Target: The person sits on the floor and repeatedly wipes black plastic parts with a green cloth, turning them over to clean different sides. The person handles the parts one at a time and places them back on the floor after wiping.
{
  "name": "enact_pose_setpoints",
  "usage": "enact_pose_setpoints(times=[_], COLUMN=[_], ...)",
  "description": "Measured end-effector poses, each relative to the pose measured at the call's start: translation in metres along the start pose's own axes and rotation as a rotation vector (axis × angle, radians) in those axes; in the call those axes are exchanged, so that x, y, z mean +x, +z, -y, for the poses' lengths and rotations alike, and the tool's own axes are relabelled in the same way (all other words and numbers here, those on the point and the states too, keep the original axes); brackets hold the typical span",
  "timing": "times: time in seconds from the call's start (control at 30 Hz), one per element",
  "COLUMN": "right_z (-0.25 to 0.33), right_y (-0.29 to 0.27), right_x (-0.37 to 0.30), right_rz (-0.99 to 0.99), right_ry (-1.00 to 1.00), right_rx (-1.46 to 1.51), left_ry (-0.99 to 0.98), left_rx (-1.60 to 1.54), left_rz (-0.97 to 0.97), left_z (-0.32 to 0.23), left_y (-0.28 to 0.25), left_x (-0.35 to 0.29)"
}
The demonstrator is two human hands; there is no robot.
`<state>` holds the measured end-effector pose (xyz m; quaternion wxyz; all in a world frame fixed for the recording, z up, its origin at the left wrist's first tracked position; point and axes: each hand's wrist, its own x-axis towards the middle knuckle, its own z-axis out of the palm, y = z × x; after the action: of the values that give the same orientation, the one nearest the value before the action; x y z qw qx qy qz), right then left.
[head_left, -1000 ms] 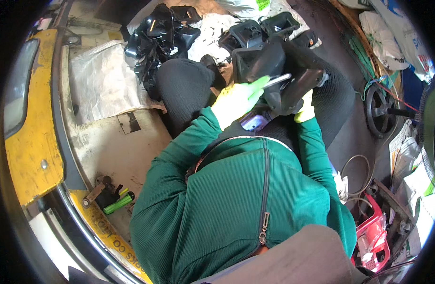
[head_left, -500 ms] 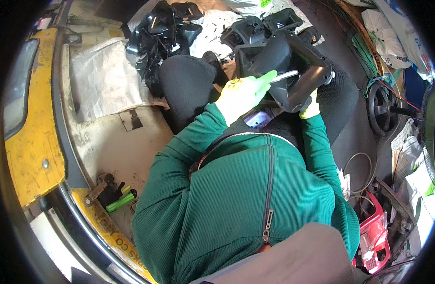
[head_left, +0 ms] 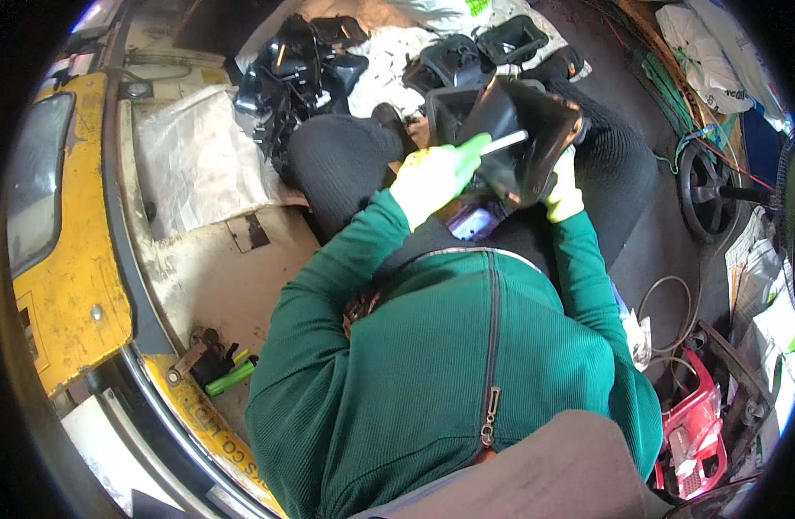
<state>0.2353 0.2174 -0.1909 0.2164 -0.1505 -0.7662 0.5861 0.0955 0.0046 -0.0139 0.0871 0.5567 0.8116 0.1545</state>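
In my right hand (head_left: 565, 192), gloved in pale yellow, is a black molded plastic part (head_left: 536, 134), gripped by its near right edge. The part is tilted above my lap, with its hollow showing. My left hand (head_left: 434, 180), in a similar glove with green fingers, is closed around a slim silver-white hand tool (head_left: 505, 142). Its tip points right, across the front of the part; whether it touches the plastic I cannot tell. What the tool's handle looks like is hidden in my fingers. Just behind the held part is another black frame-like piece (head_left: 445, 104).
A pile of glossy black plastic parts (head_left: 298, 65) lies ahead on the left; more black housings (head_left: 511, 41) lie ahead on the right. At my left is a yellow machine (head_left: 73, 303). A black handwheel (head_left: 707, 192) and a red plastic basket (head_left: 696, 428) are at my right.
The black plastic part has turned in my right hand, showing more of its hollow. My left hand and the tool have shifted slightly left.
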Motion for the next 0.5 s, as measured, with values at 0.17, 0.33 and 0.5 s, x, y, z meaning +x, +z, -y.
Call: enact_pose_setpoints(times=[0.17,0.33,0.5], right_z=[-0.034,0.044,0.003], right_y=[-0.016,0.007,-0.004], right_x=[0.003,0.003,-0.009], right_rz=[0.08,-0.151,0.039], right_ry=[0.109,-0.281,0.186], right_rx=[0.463,-0.475,-0.053], left_ry=[-0.096,-0.106,-0.178], left_rx=[-0.196,-0.091,-0.291], left_rz=[-0.003,0.074,-0.053], left_z=[-0.008,-0.005,-0.022], left_y=[-0.027,-0.003,-0.041], left_x=[0.02,0.0,0.012])
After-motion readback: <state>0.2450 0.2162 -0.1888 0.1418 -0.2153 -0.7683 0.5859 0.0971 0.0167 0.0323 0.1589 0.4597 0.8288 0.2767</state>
